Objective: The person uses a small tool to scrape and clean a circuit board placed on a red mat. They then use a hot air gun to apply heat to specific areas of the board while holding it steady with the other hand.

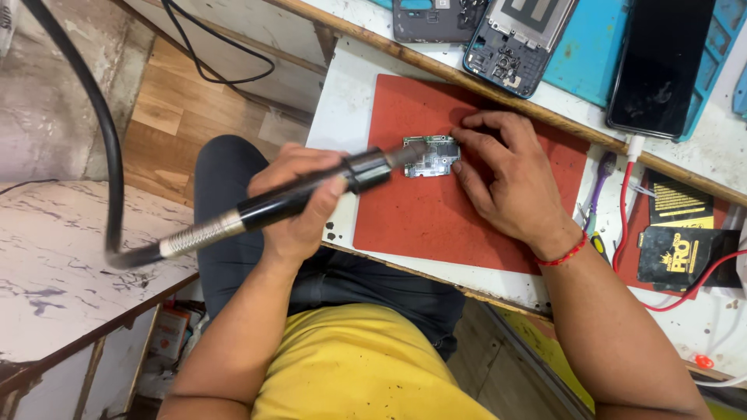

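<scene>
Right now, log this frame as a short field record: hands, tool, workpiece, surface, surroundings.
left hand: grips a black handheld tool with a thick hose, nozzle aimed at the board
right hand: fingertips press the small circuit board down
surface: red mat on a white bench
behind mat: two opened phone bodies, a dark phone on a blue mat
right side: red cable, black packet
wrist: red band

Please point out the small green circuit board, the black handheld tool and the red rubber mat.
Small green circuit board (433, 158), head view: its middle.
Black handheld tool (311, 192), head view: its barrel.
Red rubber mat (420, 218), head view: bare part.
</scene>
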